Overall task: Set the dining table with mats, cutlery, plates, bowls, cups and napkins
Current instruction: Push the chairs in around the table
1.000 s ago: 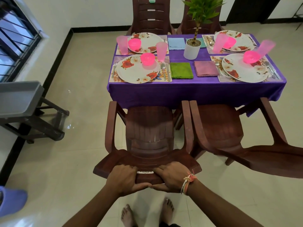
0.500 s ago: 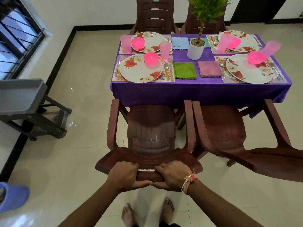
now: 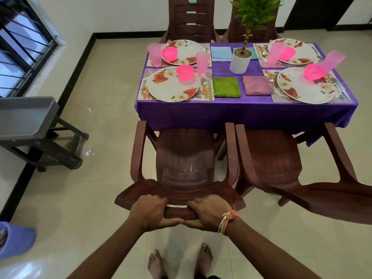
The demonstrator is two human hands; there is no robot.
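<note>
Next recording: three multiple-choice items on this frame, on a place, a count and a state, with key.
1. Where is the green napkin? A) on a shelf B) in a sink C) on the table, left of the mauve napkin
2. How many plates are set? A) two B) four C) six
3. What are the left hand and right hand doing? A) gripping the chair back B) hanging free C) holding a broom
Key: 1 C, the two lie side by side there; 2 B, two near and two far; 3 A, both curl over its top edge.
</note>
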